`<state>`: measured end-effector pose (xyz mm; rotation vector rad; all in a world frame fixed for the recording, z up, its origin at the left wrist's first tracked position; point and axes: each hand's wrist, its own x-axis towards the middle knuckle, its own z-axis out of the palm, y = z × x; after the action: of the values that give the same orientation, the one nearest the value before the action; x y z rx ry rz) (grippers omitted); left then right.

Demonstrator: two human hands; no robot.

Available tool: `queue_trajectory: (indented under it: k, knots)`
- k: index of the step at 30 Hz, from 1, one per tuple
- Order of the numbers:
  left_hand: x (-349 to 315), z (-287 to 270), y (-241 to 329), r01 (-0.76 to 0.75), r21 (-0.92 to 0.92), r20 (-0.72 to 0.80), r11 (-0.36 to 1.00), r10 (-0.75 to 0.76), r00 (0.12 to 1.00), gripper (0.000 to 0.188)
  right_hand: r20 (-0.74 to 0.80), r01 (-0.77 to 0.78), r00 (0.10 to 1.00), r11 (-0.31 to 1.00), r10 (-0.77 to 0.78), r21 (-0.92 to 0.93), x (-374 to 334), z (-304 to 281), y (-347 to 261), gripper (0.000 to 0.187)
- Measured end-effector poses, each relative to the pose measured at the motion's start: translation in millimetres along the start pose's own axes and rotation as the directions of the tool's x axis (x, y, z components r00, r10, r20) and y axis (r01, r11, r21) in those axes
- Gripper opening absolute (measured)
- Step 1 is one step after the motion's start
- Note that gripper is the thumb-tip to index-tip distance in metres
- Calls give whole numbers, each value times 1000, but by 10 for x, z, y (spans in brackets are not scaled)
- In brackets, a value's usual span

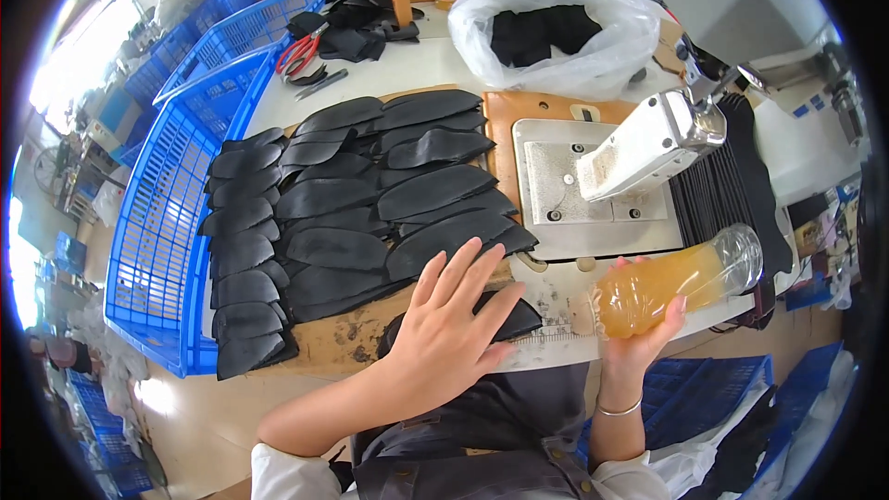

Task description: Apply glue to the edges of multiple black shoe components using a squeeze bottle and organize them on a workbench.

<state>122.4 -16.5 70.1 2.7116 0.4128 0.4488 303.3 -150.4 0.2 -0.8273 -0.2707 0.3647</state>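
Note:
My right hand [641, 338] is wrapped round a clear plastic bottle [662, 292] of amber liquid, held tilted almost onto its side over the table's front edge. The bottle's right end looks clear and free of liquid. My left hand [454, 324] is open, fingers spread and palm down, over a black leather-like piece [520, 318] at the near edge; whether it touches the piece is hard to tell. Beyond that hand, overlapping rows of curved black pieces [333, 199] cover a brown board [347, 343].
A white sewing-machine-like arm [639, 148] stands over a metal plate [546, 167]. Behind it sits a plastic bag [472, 28] with black pieces. Blue crates [167, 222] line the left side. Red-handled cutters [301, 54] and a stack of black strips [722, 176] also lie here.

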Motion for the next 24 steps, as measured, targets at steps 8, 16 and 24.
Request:
queue_trajectory:
  k: [8,16,24]
  knots:
    - [104,-60,-48,88,-82,61,993,-83,995,42,103,-46,994,999,46,-7,38,9,-52,61]
    - [91,-36,-30,10,-35,-13,999,-10,1000,30,380,-129,923,981,64,148,-18,70,-56,74]
    - [118,67,30,37,-61,-56,997,-40,998,28,401,-181,904,982,147,48,-84,108,-65,77]
